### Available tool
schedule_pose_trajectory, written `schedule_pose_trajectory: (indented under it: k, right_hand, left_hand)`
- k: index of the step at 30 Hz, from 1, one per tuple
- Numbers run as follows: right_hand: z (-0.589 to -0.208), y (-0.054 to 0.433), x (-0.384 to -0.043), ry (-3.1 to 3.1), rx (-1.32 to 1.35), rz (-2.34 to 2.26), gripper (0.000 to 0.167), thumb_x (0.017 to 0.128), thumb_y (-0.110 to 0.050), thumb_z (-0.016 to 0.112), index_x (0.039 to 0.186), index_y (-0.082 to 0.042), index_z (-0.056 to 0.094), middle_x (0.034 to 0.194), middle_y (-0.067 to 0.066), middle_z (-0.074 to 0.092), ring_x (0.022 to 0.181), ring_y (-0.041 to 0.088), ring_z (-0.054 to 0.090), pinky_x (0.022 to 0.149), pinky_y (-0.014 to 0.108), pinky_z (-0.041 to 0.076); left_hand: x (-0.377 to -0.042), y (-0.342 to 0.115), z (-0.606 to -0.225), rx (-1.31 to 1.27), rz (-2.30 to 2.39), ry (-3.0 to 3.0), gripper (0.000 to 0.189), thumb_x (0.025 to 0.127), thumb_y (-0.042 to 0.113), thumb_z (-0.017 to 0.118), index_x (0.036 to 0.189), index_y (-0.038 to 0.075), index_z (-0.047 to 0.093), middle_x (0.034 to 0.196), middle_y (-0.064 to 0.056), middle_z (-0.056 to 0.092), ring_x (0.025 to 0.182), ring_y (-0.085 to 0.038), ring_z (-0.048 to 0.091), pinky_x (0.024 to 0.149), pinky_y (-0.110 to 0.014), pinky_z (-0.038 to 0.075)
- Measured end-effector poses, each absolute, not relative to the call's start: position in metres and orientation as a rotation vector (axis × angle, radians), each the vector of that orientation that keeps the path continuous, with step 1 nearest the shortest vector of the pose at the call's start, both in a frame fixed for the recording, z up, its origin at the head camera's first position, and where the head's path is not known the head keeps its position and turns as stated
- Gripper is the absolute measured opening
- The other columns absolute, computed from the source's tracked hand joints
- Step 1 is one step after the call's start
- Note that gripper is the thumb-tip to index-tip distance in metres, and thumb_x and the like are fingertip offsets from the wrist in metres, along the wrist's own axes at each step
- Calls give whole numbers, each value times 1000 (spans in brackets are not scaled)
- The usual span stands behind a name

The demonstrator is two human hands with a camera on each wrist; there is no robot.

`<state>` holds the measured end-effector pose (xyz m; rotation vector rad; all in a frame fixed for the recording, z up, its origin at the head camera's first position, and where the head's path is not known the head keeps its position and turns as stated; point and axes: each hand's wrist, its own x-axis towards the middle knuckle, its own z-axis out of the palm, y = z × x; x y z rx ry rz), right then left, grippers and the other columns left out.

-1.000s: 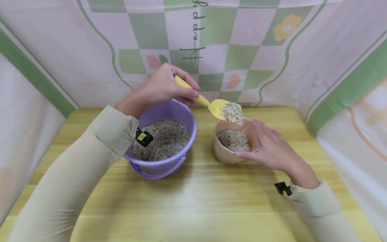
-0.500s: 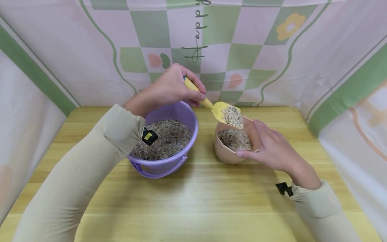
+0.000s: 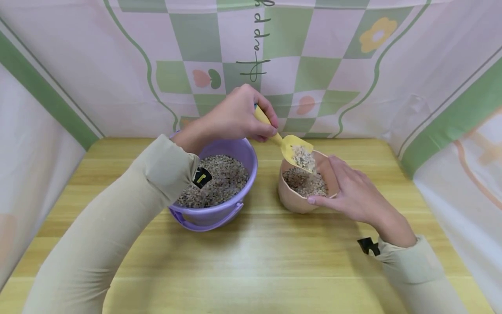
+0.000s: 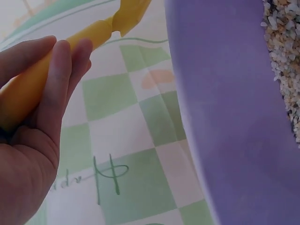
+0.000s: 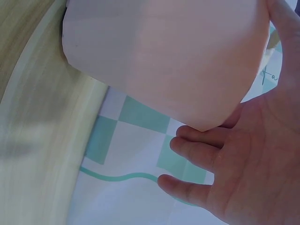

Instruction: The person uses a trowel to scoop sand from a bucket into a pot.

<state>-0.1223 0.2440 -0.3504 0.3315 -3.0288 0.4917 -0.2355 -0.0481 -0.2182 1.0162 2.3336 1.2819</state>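
Note:
My left hand [image 3: 245,114] grips the handle of a yellow toy shovel [image 3: 291,147], its fingers and thumb wrapped about it. Pale gravel [image 3: 303,158] lies on the tilted shovel blade, at its lower lip. Directly below is a peach-coloured pot [image 3: 292,201], part filled with similar gravel. At the pot's right side, my right hand [image 3: 354,194] holds it, thumb at the near rim and fingers round the far side. In the right wrist view, some fingertips touch the pot wall [image 5: 173,61]. Under my left forearm stands a purple bucket [image 3: 209,213] of gravel; my sleeve hides part of its rim.
Both containers stand on a wooden table [image 3: 251,261], the bucket left of the pot with a gap between. The bucket's handle [image 3: 208,227] hangs down in front. A checked cloth [image 3: 282,39] rises behind the table, with cloth at both sides.
My left hand has moved right, bringing the shovel further over the pot. The blade has tipped down more, and the gravel has slid towards its lip. The right hand and pot stay in place.

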Motion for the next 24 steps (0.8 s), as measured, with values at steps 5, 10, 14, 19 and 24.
schedule_pose_trajectory:
  k: [5, 10, 14, 19, 24]
  right_hand:
    - [-349, 244, -121, -3058, 284, 516, 116, 80, -69, 68, 158, -3, 14, 157, 28, 27, 138, 52, 33, 110, 68, 29]
    - [-349, 244, -120, -3084, 250, 543, 117, 80, -71, 67, 159, -7, 9, 159, 27, 23, 138, 54, 30, 109, 69, 27]
    - [-350, 244, -120, -3091, 241, 551, 117, 80, -71, 67, 160, -9, 8, 161, 25, 21, 139, 54, 28, 110, 70, 26]
    - [-350, 244, -120, -3096, 242, 551, 118, 80, -72, 66, 160, -9, 6, 161, 24, 19, 140, 53, 28, 110, 69, 26]
    - [-351, 244, -120, -3094, 239, 552, 118, 80, -71, 67, 160, -8, 7, 161, 25, 20, 139, 54, 28, 110, 69, 26]
  left_hand:
    - [-230, -42, -221, 1249, 1061, 2471, 4, 83, 7, 76, 84, 11, 77, 75, 3, 73, 59, -11, 65, 61, -24, 55]
    - [-224, -34, -224, 1488, 874, 2537, 8, 84, 6, 74, 85, 12, 79, 86, 5, 73, 58, -9, 54, 56, -22, 48]
    - [-217, -30, -225, 1629, 744, 2542, 10, 85, 4, 71, 89, 8, 79, 91, 2, 74, 64, -9, 60, 62, -20, 51]
    - [-213, -30, -226, 1686, 676, 2558, 11, 86, 3, 70, 89, 9, 78, 89, 3, 73, 60, -10, 57, 59, -20, 49]
    - [-213, -34, -228, 1674, 748, 2539, 11, 86, 2, 69, 88, 9, 78, 88, 3, 73, 59, -8, 58, 58, -19, 50]
